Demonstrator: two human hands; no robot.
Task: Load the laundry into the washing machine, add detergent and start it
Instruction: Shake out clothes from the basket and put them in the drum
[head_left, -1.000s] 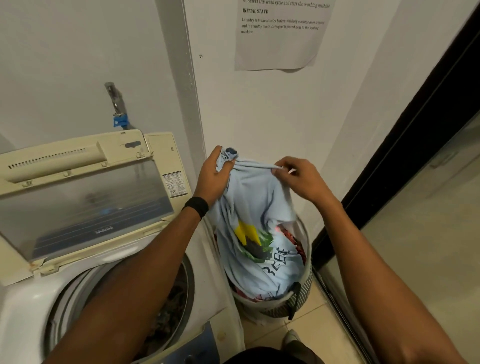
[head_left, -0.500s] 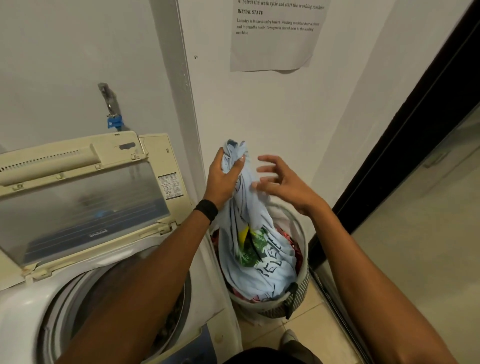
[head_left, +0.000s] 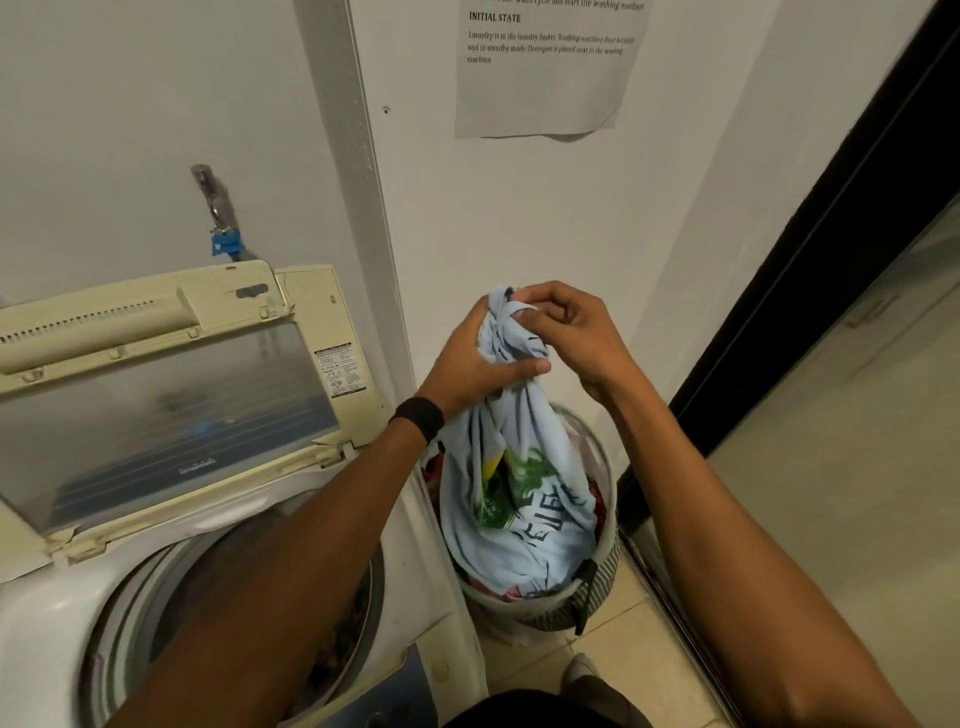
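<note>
1. Both hands held the bunched top of the pale blue T-shirt with a green and yellow print (head_left: 524, 499). The left hand (head_left: 478, 364) was curled round the gather, and the right hand (head_left: 571, 332) pinched it from above.
2. The shirt hung upright, its lower end in the round striped fabric laundry basket (head_left: 610, 561).
3. The white top-loading washing machine (head_left: 47, 608), lid raised, lay to the left, on the left hand's side, so the carry would probably run leftward.

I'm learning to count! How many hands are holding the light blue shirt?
2. The left hand grips the bunched top of the light blue printed T-shirt; the right hand pinches it beside that, above the round striped laundry basket. Both show fully.
</note>
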